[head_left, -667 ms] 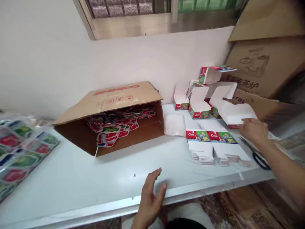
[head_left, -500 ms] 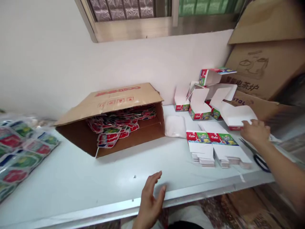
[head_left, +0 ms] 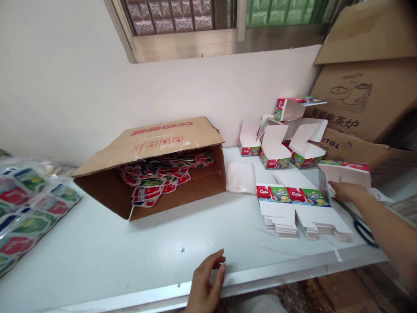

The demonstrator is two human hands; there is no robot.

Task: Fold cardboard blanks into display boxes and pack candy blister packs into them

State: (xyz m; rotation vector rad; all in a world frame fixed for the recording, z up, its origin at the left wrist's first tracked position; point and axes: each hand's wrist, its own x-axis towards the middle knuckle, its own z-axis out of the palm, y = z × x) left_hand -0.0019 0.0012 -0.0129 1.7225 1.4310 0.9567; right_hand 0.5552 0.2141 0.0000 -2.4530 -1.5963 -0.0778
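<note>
The left hand [head_left: 206,282] sits over the near edge of the white counter [head_left: 146,254], its grip loosely curled and holding nothing. Farther in and to the right lie two stacks of flattened Cola-and-Sprite cartons, the left stack [head_left: 278,213] beside the right stack [head_left: 317,213]. Dark-handled scissors [head_left: 357,224] lie just right of them, partly under the forearm.

Beyond, the right hand [head_left: 348,191] is at an open carton [head_left: 355,175] at the counter's right side; its grip appears to grasp the left panel, though the thumb is hidden. A white packet [head_left: 241,177] lies left of the stacks, next to a cardboard box [head_left: 169,134] on its side with printed cutouts [head_left: 148,193] inside. At far left, clear plastic bags [head_left: 34,213] hold similar prints.

Near the wall, several opened cartons [head_left: 276,145] cluster, one set atop others. A large kettle-printed box [head_left: 361,95] stands right; a barred window [head_left: 185,45] is above.
</note>
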